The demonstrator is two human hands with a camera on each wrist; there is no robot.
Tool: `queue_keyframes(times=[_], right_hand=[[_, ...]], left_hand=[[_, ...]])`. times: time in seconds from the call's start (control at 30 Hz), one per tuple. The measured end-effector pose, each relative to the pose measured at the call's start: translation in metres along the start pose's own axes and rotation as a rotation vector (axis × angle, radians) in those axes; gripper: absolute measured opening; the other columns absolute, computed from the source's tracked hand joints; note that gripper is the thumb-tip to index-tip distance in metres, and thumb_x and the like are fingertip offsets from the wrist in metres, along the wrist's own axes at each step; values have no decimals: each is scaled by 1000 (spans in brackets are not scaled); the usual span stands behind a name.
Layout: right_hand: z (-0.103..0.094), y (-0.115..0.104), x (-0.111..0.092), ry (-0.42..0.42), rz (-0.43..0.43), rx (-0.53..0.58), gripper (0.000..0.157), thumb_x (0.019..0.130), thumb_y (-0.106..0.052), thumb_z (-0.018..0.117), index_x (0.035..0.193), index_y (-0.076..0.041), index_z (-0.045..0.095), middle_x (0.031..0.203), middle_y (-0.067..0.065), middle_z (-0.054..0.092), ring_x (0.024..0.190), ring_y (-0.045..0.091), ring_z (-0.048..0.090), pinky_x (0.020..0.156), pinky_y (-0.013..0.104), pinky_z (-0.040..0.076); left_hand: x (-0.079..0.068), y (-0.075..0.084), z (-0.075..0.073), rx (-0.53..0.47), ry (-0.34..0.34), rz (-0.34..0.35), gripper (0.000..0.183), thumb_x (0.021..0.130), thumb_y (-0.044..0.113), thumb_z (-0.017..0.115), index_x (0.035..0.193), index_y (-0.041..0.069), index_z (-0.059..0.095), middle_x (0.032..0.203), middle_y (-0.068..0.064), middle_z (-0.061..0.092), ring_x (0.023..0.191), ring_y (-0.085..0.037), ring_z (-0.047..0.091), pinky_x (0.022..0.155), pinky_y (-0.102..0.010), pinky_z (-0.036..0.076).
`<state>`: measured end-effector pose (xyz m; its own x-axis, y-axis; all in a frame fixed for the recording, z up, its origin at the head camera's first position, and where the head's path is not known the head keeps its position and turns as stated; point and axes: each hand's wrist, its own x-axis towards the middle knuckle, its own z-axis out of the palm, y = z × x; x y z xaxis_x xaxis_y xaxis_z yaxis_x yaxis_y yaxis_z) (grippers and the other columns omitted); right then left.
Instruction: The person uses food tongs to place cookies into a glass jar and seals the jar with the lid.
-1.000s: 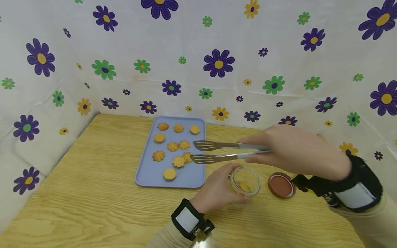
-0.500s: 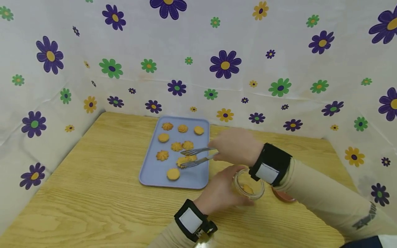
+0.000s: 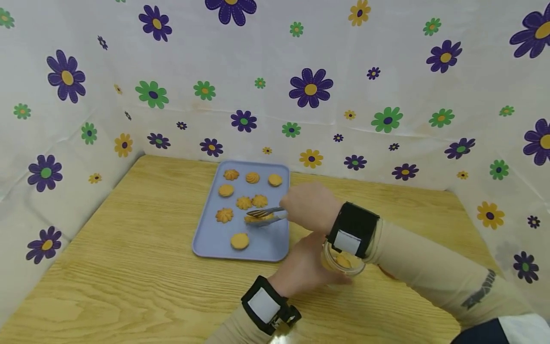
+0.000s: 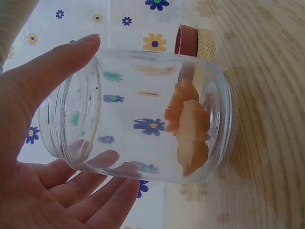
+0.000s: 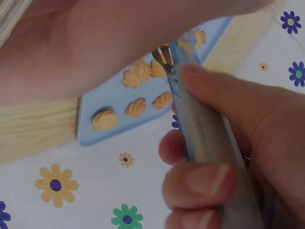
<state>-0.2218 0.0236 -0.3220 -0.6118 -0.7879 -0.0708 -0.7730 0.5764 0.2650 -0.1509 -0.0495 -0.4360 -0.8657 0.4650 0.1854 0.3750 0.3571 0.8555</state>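
Left hand (image 3: 302, 267) grips a jar (image 4: 143, 107) of smooth, glossy clear glass; right hand (image 3: 311, 205), tongs (image 5: 207, 129) with metallic tips. Beneath tongs: smooth, matt tray (image 3: 215, 239). Under both grips: wood-grained table (image 3: 142, 267).

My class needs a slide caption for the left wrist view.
The left hand holds a glass jar with cookies inside.

Yellow wood-grain bench (image 3: 111, 267): evenly lit, small white glare at the head view's bottom
White flower-printed cloth (image 3: 275, 52): bright, softly shadowed at left
Clear round glass jar (image 4: 128, 136): pale highlights
Your bare left hand (image 5: 95, 52): soft-focused, right wrist view
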Motion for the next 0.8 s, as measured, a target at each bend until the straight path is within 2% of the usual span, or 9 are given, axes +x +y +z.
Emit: queue_keyframes(times=[0.07,0.17,0.3,0.37,0.47,0.53,0.7,0.8], right_hand=[[1,0,0,32,-8,-22,22,94,-13,72,73,-15,66,63,-5,45,56,10,39,46,25,32],[0,3,-3,52,-36,-38,23,94,-10,72,72,-15,66,63,-5,45,56,10,39,47,25,34],[-10,12,-13,43,-40,41,11,93,-18,76,83,-16,72,69,-6,53,60,10,47,53,24,43],[-18,20,-23,56,-22,101,5,93,-21,77,89,-17,75,70,-7,54,61,10,48,53,24,44],[-34,34,-43,105,8,166,4,93,-21,77,96,-19,78,68,-7,55,58,11,48,50,25,43],[-46,44,-60,126,29,211,10,94,-21,76,103,-19,80,70,-6,59,57,11,49,50,27,43],[-74,63,-108,144,101,297,28,97,-26,73,124,-18,76,93,-5,72,68,6,59,59,31,51],[-84,71,-135,153,151,317,32,99,-30,71,128,-18,74,102,-2,75,70,4,62,62,33,53]], left_hand=[[1,0,1,4,2,4,104,75,39,92,158,22,32,149,6,47,133,-11,45,106,-34,42],[1,0,1,4,2,8,102,75,40,92,157,23,34,148,7,48,133,-11,45,106,-34,42],[3,0,1,5,3,-7,95,73,39,94,152,23,44,146,9,50,131,-10,47,106,-33,42],[4,0,2,8,1,-26,93,71,40,95,148,21,48,142,9,53,128,-10,50,105,-32,43],[7,1,4,24,0,-47,91,69,41,96,144,17,51,138,7,56,124,-12,53,103,-32,44],[8,2,4,30,-3,-61,91,69,41,96,144,16,51,138,6,56,124,-14,54,103,-33,45],[9,3,3,54,-8,-85,93,70,42,95,147,16,50,142,4,55,128,-16,52,104,-38,45],[8,3,4,66,-9,-89,93,71,42,94,149,16,49,144,3,54,128,-16,52,104,-38,45]])
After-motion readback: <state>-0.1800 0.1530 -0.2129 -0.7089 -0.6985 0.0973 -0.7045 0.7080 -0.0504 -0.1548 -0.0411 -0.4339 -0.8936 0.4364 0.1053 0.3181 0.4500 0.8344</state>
